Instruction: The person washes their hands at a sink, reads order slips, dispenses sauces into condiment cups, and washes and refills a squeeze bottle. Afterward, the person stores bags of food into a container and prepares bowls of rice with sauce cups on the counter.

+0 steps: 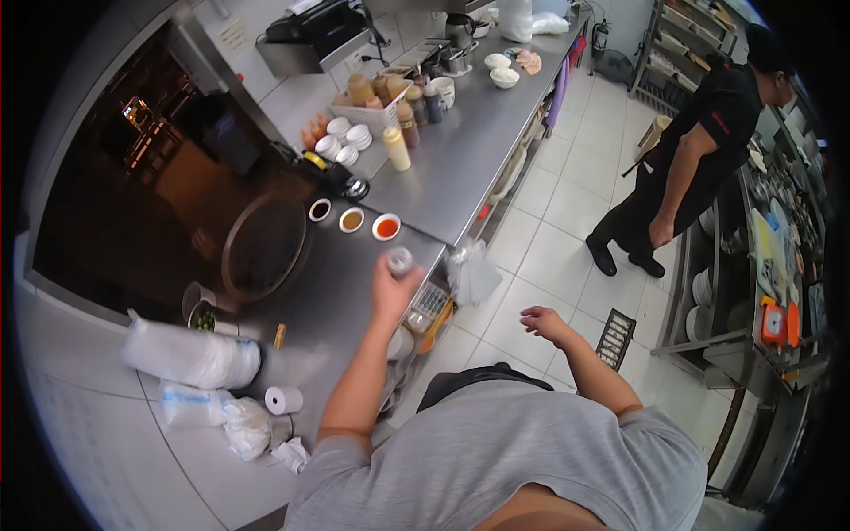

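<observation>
My left hand [393, 285] is closed around a small clear container [399, 260], held over the steel counter's front edge. Just beyond it on the counter stand three small white bowls: one with orange-red sauce [386, 227], one with brownish-yellow sauce [351, 220] and one with dark sauce [320, 210]. Away from the counter, over the tiled floor, my right hand [545, 324] hangs with its fingers apart and nothing in it. A bag of clear plastic [475, 273] hangs at the counter's edge, between my two hands.
Squeeze bottles [397, 149], a white basket [367, 112] and stacked cups [339, 137] stand farther along the counter [443, 190]. Plastic-wrapped packs [193, 354] and a paper roll [284, 400] lie at left. A person in black [699, 159] stands at right beside shelving.
</observation>
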`<state>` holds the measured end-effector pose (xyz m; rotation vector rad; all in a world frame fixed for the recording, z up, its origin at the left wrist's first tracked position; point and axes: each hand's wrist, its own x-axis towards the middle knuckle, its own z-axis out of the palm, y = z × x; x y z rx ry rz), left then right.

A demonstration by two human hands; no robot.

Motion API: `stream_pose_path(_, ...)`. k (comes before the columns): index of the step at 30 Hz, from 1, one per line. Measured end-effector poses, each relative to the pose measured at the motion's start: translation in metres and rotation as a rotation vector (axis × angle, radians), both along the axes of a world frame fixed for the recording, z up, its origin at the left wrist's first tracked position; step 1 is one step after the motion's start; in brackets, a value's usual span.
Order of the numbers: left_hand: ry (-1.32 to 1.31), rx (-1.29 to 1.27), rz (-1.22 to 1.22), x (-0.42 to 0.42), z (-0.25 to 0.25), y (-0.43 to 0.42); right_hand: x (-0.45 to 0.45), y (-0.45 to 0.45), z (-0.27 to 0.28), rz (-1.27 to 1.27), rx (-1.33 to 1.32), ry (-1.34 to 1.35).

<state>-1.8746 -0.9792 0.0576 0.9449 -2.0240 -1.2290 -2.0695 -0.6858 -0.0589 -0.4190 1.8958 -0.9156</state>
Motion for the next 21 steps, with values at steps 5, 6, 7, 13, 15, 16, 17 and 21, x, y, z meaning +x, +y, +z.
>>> stream_pose_path(5,0.141,0.045,0.256,-0.111,0.015,-0.11,-0.07,-0.057,0.022,0.035,-0.085,-0.114)
stream_pose_path(6,0.155,0.069,0.294,-0.131,-0.014,-0.149,-0.084,-0.066,0.02,0.014,-0.111,-0.14)
stream_pose_path(7,0.169,0.084,0.332,-0.147,-0.007,-0.171,-0.096,-0.078,0.019,-0.004,-0.146,-0.169)
stream_pose_path(13,0.048,0.094,0.404,-0.217,-0.048,-0.258,-0.167,-0.111,0.011,-0.158,-0.071,-0.189)
stream_pose_path(15,0.057,0.116,0.397,-0.22,-0.056,-0.27,-0.191,-0.12,0.022,-0.193,-0.06,-0.224)
stream_pose_path(16,0.076,0.124,0.405,-0.223,-0.058,-0.27,-0.203,-0.125,0.027,-0.198,-0.049,-0.205)
stream_pose_path(17,0.095,0.129,0.413,-0.225,-0.06,-0.268,-0.217,-0.131,0.032,-0.202,-0.039,-0.187)
stream_pose_path(21,0.335,0.138,0.46,-0.202,-0.016,-0.231,-0.288,-0.167,0.041,-0.218,-0.057,-0.14)
